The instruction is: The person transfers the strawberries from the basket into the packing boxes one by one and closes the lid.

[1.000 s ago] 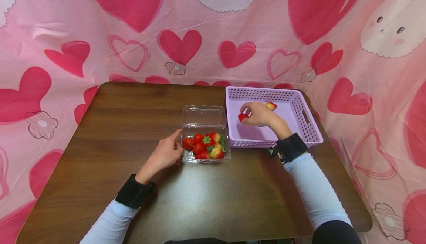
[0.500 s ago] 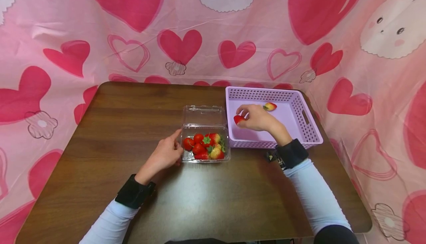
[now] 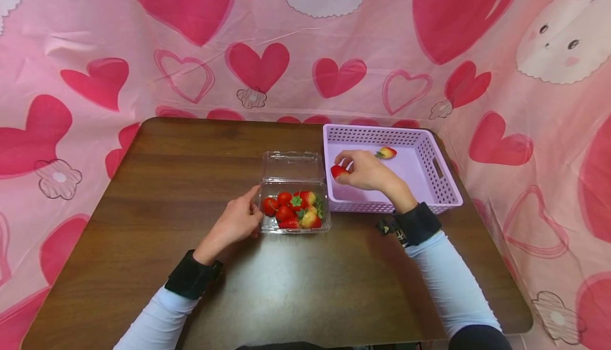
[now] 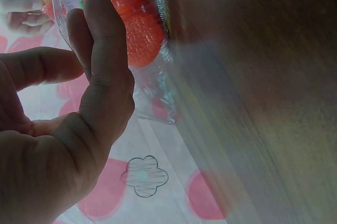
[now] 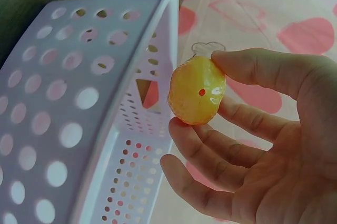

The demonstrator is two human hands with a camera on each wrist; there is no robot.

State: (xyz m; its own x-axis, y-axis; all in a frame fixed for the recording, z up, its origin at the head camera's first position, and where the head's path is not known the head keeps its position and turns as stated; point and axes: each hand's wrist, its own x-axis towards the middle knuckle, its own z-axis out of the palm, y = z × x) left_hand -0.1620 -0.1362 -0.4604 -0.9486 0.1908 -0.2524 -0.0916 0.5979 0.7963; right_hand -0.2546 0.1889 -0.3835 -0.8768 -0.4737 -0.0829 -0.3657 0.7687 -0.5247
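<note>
The strawberry (image 3: 339, 171) is pinched between the thumb and fingers (image 5: 247, 124) of the right hand (image 3: 366, 169), held above the near-left part of the lilac basket (image 3: 444, 191), just inside its left wall. In the head view its long axis lies roughly level, the rounded red end pointing left, away from the palm; which end carries the leaves cannot be told. In the right wrist view its underside looks yellow-orange, with a small hole in it. A second strawberry (image 3: 386, 152) lies on the basket floor beyond the hand, toward the far wall, green leaves pointing left.

Left of the basket, touching its wall, stands the clear clamshell box (image 3: 294, 227) with its lid folded back and more strawberries (image 3: 292, 210) inside. The left hand (image 3: 234, 224) rests against the box's left side, fingers (image 4: 102, 50) together and nearly straight along the plastic. Everything sits on the dark wooden bench (image 3: 167, 180). No writing or label shows anywhere.
</note>
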